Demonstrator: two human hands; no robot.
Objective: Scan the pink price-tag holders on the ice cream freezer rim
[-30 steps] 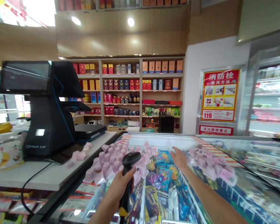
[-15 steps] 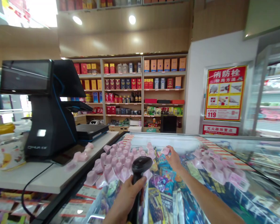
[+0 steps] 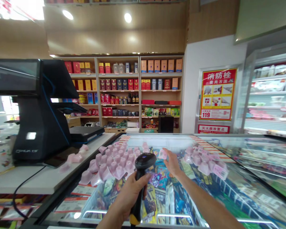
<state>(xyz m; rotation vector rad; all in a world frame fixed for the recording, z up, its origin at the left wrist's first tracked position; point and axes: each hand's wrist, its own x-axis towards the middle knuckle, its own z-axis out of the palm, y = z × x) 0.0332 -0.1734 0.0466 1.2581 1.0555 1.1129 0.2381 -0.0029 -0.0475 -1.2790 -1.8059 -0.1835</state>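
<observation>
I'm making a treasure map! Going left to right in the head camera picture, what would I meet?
Black checkout machine, big group of pink cups, black scanner, right hand, red poster, lit shelves at the far right.

Black scanner (image 3: 145,162), yellow at its foot, stands out against pale pink cups (image 3: 111,163) and wrappers (image 3: 156,180) of blue, purple and yellow. Before us, orange-and-white stripes (image 3: 206,146) mark the white-walled freezer (image 3: 157,141); blue trims the black register (image 3: 30,133), while the wall poster (image 3: 218,95) shows red and yellow.
</observation>
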